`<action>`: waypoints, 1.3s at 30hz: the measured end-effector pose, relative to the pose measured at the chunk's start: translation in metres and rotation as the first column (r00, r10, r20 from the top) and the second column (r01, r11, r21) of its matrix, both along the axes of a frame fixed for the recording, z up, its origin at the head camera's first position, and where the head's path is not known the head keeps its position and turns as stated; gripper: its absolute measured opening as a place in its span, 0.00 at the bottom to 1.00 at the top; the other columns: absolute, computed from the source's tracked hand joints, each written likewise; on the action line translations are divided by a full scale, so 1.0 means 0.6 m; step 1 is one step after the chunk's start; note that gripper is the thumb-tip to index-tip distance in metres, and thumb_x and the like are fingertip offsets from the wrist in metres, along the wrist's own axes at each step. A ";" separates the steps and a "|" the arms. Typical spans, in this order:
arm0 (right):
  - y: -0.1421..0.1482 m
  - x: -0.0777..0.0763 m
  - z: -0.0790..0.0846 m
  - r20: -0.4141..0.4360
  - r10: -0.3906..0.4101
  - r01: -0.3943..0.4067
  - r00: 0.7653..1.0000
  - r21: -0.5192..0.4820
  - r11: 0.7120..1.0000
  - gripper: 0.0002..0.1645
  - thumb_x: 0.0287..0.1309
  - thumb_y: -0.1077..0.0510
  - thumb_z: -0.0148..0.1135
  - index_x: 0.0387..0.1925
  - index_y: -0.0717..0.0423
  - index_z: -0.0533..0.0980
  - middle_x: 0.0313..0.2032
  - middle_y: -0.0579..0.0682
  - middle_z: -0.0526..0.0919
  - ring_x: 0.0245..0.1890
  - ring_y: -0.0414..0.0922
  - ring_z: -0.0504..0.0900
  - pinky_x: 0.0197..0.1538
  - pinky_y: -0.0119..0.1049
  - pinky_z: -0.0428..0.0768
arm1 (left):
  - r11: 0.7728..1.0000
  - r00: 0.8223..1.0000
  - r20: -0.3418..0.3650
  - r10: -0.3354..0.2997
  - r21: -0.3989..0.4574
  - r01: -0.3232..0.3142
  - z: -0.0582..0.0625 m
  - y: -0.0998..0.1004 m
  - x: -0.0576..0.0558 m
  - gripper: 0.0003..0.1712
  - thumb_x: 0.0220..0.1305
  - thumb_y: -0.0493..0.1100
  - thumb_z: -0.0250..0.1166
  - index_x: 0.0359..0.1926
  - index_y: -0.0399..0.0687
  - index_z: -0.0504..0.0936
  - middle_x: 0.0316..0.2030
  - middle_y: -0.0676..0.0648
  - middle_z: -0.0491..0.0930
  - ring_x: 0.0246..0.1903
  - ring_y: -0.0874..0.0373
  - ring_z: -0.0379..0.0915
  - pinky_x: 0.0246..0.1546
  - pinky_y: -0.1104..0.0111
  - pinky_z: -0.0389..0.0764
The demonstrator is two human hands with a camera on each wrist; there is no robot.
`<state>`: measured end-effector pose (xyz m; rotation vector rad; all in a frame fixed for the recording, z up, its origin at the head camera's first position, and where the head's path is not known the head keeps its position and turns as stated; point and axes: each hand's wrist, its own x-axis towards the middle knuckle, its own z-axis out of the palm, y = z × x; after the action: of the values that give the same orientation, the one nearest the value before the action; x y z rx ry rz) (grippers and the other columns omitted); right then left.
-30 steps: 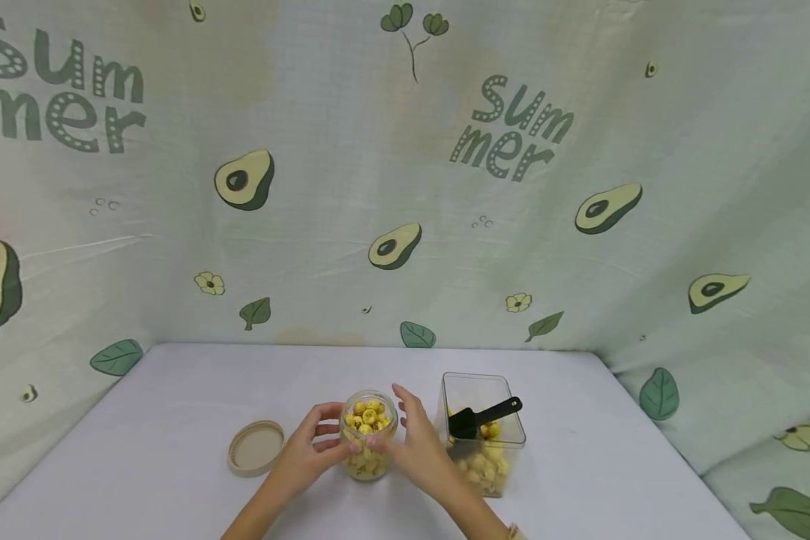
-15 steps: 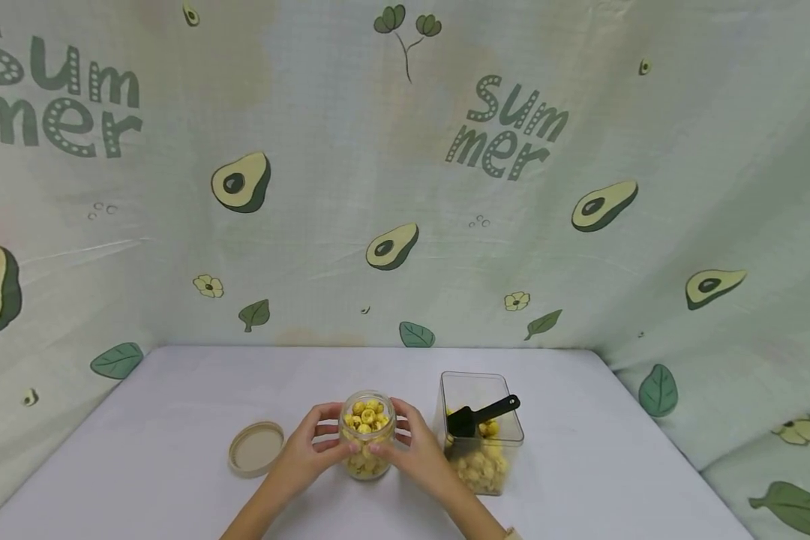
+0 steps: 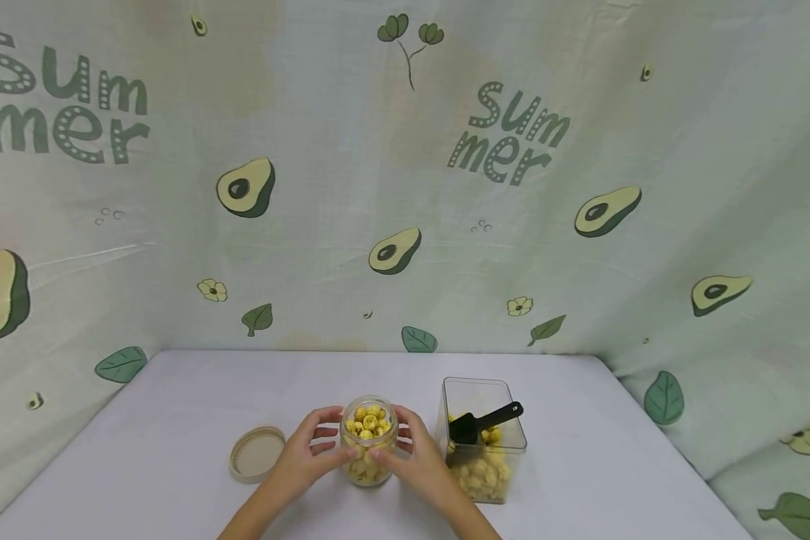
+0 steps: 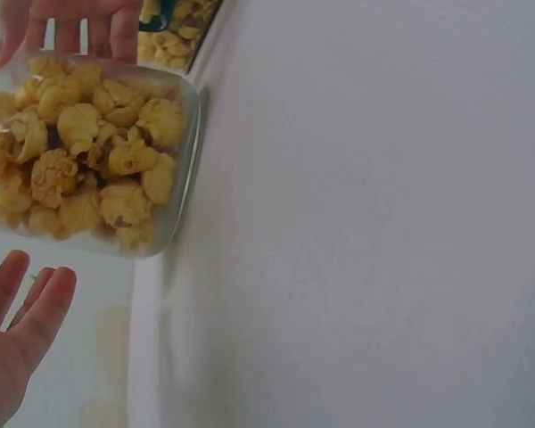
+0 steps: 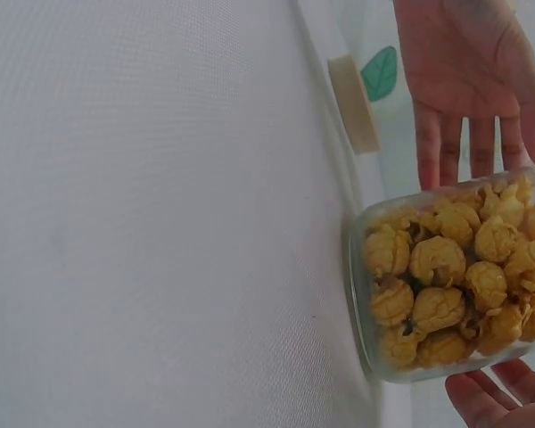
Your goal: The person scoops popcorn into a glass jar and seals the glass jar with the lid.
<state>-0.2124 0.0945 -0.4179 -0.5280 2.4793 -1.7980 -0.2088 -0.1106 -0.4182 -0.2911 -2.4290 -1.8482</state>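
A clear glass jar (image 3: 369,442) filled with yellow popcorn stands upright and open-topped on the white table. My left hand (image 3: 320,452) holds it from the left, thumb on the near side and fingers reaching round toward the back. From the right, my right hand (image 3: 412,454) grips the same jar in a mirrored way. In the left wrist view the popcorn (image 4: 80,147) shows through the glass wall, with fingertips of my left hand (image 4: 18,330) below it. The right wrist view has my left hand (image 5: 473,89) against the jar (image 5: 455,276).
A round beige lid (image 3: 257,454) lies on the table left of the jar. To the right stands a clear square container (image 3: 482,469) of popcorn, with a black scoop (image 3: 486,423) resting in it. A patterned curtain (image 3: 324,165) hangs behind the table (image 3: 196,420).
The right hand's raised fingers have come in against the jar's right side. The left hand keeps its hold, and the jar stays in place. The head view has shifted slightly.
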 end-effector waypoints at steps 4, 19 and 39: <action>0.000 0.003 0.001 -0.009 0.004 -0.004 1.000 -0.010 1.000 0.44 0.54 0.47 0.65 0.66 0.60 0.56 0.61 0.58 0.65 0.55 0.51 0.69 0.59 0.49 0.74 | 0.997 0.999 -0.044 -0.016 -0.072 0.012 0.009 -0.022 0.003 0.38 0.48 0.41 0.73 0.60 0.42 0.67 0.58 0.40 0.69 0.55 0.44 0.66 0.53 0.63 0.77; 0.000 -0.002 -0.001 -0.014 0.008 -0.008 1.000 -0.031 0.999 0.44 0.54 0.50 0.65 0.66 0.60 0.55 0.62 0.59 0.64 0.55 0.51 0.69 0.59 0.48 0.73 | 0.912 0.957 -0.284 0.064 -0.373 -0.172 0.012 -0.118 0.016 0.37 0.48 0.47 0.73 0.60 0.49 0.70 0.55 0.46 0.71 0.50 0.49 0.68 0.50 0.58 0.78; -0.004 0.001 0.003 -0.023 -0.009 0.008 1.000 -0.034 0.999 0.44 0.52 0.51 0.66 0.65 0.61 0.56 0.60 0.60 0.65 0.54 0.51 0.69 0.60 0.52 0.71 | 0.811 0.996 -0.086 0.030 -0.581 -0.074 -0.031 -0.218 0.010 0.52 0.42 0.49 0.75 0.63 0.31 0.59 0.50 0.31 0.70 0.43 0.47 0.73 0.40 0.56 0.76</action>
<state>-0.2121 0.0922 -0.4161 -0.5435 2.4738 -1.8505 -0.2029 -0.2415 -0.4365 -0.3106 -2.8544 -0.9908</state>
